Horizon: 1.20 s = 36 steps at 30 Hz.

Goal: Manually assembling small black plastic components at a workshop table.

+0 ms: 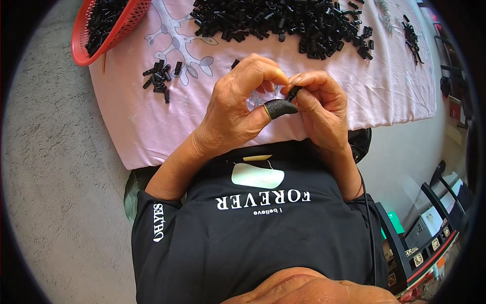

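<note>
My left hand [238,109] and my right hand [321,104] meet above the near edge of a table draped in pink cloth [131,121]. A black finger cot [280,108] covers my left thumb. Between my right thumb and forefinger I pinch a small black plastic piece [294,91]. My left fingertips touch that same piece, and something small and shiny glints under my left fingers. A big heap of like black pieces [283,23] lies at the far side, and a small cluster of them [161,77] lies to the left.
A red mesh basket [83,38] with black pieces hangs over the table's far left corner. A few more black parts [412,38] sit at the far right. Grey floor lies to the left; a black rack with boxes [422,238] stands at the lower right.
</note>
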{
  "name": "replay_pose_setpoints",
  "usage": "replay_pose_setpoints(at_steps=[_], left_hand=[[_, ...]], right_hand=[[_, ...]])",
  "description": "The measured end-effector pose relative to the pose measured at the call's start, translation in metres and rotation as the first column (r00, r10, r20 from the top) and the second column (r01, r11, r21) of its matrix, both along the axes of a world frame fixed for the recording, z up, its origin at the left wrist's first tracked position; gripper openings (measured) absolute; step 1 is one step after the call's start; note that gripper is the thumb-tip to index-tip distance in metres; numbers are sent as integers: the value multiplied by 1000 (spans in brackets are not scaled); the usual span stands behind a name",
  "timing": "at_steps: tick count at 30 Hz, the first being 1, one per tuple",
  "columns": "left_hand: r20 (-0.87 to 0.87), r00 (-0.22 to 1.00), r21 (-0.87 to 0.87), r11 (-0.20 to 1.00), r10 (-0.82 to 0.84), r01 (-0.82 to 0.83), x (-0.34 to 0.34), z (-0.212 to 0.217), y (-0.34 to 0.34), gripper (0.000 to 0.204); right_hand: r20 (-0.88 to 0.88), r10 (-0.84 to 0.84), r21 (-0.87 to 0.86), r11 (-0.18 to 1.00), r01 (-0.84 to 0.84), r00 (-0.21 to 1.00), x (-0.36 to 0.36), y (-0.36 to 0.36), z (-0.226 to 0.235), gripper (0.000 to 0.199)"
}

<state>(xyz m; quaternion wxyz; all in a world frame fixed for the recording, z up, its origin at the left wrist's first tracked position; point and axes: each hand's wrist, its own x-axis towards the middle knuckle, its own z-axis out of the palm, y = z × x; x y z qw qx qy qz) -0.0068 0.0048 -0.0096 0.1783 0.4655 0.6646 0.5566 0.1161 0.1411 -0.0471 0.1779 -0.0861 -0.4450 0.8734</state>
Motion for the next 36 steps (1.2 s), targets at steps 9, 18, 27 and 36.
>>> replay_pose_setpoints(at_steps=[9,18,27,36], left_hand=[[-144,989,-25,999,-31,28,-1,5,2,48],[-301,950,-33,997,-76,69,-1,4,2,40],[-270,962,52,997,-33,49,0,-1,5,39],[-138,990,90,996,40,-28,16,6,7,38]], right_hand=[[25,58,-107,993,-55,998,2,5,1,29],[104,59,-95,994,-49,993,5,6,2,28],[31,11,-101,995,-7,999,3,0,1,21],[42,-17,-23,1000,18,999,6,-1,0,21]])
